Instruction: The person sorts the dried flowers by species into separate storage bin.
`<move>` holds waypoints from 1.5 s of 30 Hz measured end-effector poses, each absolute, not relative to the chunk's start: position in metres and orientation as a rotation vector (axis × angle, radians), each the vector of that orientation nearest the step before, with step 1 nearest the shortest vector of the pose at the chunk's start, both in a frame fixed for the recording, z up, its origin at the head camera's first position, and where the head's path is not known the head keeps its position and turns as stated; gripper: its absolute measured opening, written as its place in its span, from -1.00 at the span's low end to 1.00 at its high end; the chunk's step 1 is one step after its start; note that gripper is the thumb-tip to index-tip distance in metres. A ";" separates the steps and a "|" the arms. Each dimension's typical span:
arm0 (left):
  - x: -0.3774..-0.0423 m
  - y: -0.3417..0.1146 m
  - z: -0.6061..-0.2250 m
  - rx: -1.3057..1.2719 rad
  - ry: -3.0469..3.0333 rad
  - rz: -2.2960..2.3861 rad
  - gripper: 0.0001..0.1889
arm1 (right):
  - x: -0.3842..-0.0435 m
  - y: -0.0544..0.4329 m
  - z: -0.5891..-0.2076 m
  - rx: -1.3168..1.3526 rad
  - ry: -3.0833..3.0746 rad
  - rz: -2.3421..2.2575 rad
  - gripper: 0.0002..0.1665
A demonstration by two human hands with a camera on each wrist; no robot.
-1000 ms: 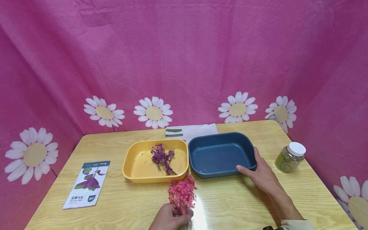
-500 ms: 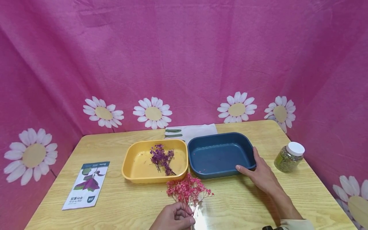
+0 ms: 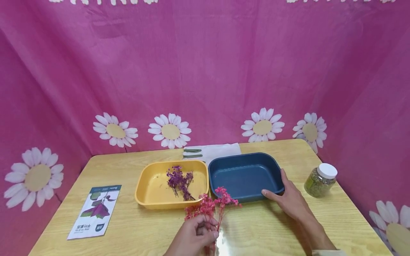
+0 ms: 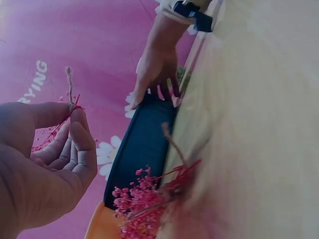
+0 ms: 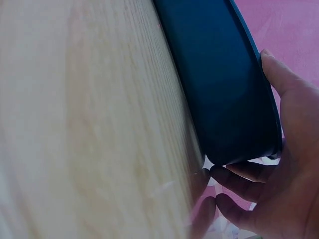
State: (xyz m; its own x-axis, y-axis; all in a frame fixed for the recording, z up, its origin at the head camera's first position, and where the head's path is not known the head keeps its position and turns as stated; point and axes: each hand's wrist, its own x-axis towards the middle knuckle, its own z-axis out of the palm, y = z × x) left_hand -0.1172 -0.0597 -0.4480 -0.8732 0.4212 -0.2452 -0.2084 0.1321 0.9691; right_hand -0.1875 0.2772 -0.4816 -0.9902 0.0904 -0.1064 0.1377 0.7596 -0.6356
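Note:
My left hand (image 3: 193, 234) pinches pink dried flowers (image 3: 225, 199) by their thin stems, between thumb and forefinger, just in front of the two trays. In the left wrist view, a piece of twine (image 4: 69, 82) sticks up at my fingertips. A separate pink flower bunch (image 4: 137, 201), also with twine, shows lower there; I cannot tell what supports it. My right hand (image 3: 293, 201) grips the near right corner of the dark blue tray (image 3: 246, 176), thumb at the rim and fingers around the outside. Purple dried flowers (image 3: 180, 182) lie in the yellow tray (image 3: 150, 192).
A flat packet with a purple leaf picture (image 3: 94, 212) lies on the left of the wooden table (image 3: 256, 231). A white-lidded jar (image 3: 320, 180) stands at the right. Behind the trays lies a white cloth (image 3: 221, 151) with two green strips (image 3: 192, 153). Pink curtains surround the table.
The pink flowers in my left hand have spread apart, with one cluster now leaning to the right. My right hand keeps its hold on the blue tray. The head view has tilted up slightly.

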 end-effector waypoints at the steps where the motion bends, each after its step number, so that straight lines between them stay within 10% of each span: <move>1: -0.120 -0.059 -0.446 0.199 1.961 1.791 -0.72 | -0.187 0.277 -0.482 0.190 2.885 -1.038 0.40; 45: -0.235 0.003 -0.436 0.164 2.533 1.600 -0.88 | -0.184 0.270 -0.478 0.276 2.843 -0.969 0.49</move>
State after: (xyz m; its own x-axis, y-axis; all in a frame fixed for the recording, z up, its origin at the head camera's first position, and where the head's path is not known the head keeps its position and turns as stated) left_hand -0.2349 0.0031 -0.4358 -0.9840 0.1673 -0.0609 0.0169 0.4283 0.9035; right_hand -0.1836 0.2698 -0.4779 -0.9755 0.1318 -0.1763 0.2121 0.7777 -0.5918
